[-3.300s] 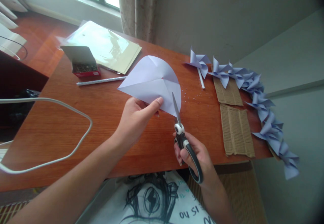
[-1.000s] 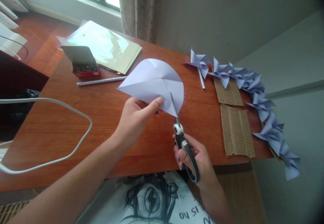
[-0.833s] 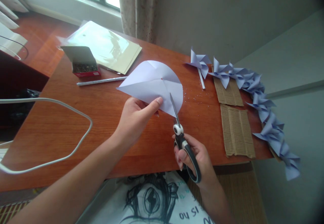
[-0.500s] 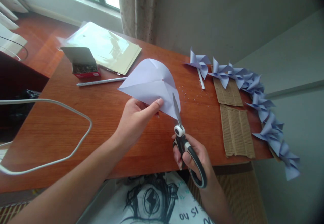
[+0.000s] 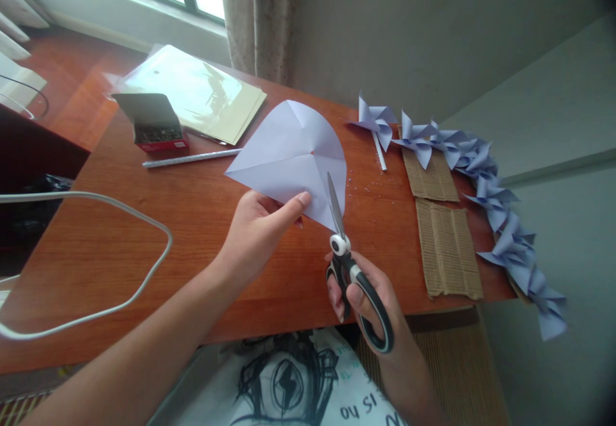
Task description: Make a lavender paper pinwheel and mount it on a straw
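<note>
My left hand (image 5: pixel 264 227) pinches the near edge of a pale lilac sheet of paper (image 5: pixel 283 150), thumb on top and fingers beneath. Crease lines cross the paper and meet at a small red dot. In my right hand (image 5: pixel 373 298) is a pair of scissors (image 5: pixel 341 246) with black, white and grey handles. One blade lies over the paper at its near right corner; the other blade is hidden beneath the sheet. The handles are spread a little apart.
Paper pinwheels (image 5: pixel 418 137) line the table's right side, partly on two cardboard pieces (image 5: pixel 447 246). Behind the left hand lie a white paper stick (image 5: pixel 192 158), an open red box (image 5: pixel 161 140) and cream sheets in plastic (image 5: pixel 192 92). A white cable (image 5: pixel 166 246) loops at left.
The scissor handles have spread slightly wider. The paper's far edge has tilted up a little, and the whole view has shifted slightly. Both hands keep their hold.
</note>
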A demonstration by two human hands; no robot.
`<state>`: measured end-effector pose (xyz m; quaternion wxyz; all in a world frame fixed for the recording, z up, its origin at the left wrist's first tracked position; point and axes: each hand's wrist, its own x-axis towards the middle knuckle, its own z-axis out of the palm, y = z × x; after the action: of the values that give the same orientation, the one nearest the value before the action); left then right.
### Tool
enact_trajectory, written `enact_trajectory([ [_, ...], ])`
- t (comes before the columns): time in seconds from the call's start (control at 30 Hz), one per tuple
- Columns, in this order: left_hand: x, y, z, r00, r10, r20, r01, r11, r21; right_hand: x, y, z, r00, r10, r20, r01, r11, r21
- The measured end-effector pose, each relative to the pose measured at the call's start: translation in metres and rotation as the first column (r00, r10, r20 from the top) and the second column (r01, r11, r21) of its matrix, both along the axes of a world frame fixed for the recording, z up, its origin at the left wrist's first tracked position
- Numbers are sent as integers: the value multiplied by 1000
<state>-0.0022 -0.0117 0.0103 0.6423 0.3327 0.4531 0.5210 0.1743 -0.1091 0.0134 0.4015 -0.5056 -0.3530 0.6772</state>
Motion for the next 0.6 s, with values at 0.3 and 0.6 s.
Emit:
enact_trajectory([
  [0.3, -2, 2, 2, 999, 54, 0, -54, 998, -6, -5, -8, 24, 996, -30, 83, 36, 996, -77],
  [0.6, -8, 7, 0, 991, 132, -6, -132, 991, 38, 43, -17, 14, 973, 229, -17, -229, 957, -181],
])
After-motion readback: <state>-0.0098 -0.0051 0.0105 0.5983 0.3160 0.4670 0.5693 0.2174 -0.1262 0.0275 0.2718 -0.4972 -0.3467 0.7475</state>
